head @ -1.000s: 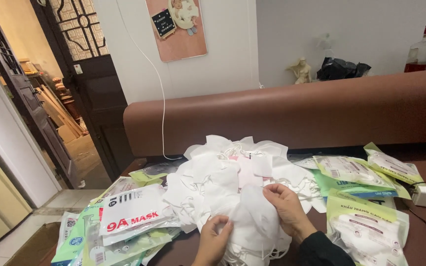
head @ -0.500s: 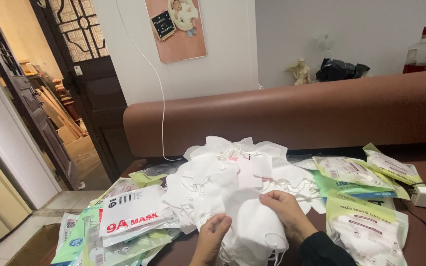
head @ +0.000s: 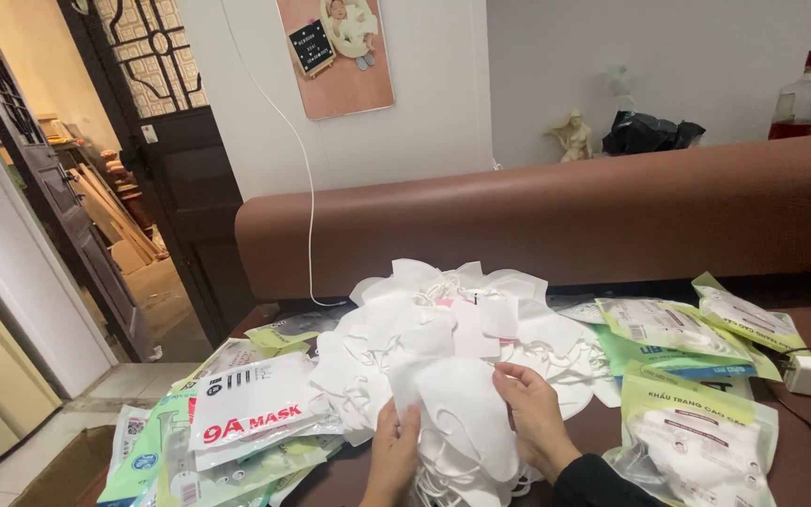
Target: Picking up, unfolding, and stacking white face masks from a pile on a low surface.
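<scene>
Holding a white mask (head: 457, 413) over the pile (head: 443, 329), both hands pinch it: left hand (head: 394, 455) cut off below, right hand (head: 535, 418) fingers half hidden. Green-edged packets (head: 696, 432) lie right, white-labelled packets (head: 246, 418) left.

Both hands low in frame, close together, fingers curled in a pinch grip.

Left hand (head: 394, 449) comes up from the bottom edge, bare wrist, back of hand toward the camera, fingers pointing up and bent inward, thumb side facing right. Right hand (head: 534, 418) sits slightly higher and to the right, dark sleeve at the wrist, forearm angling in from lower right, fingers (head: 509, 376) flexed leftward, thumb tucked.
</scene>
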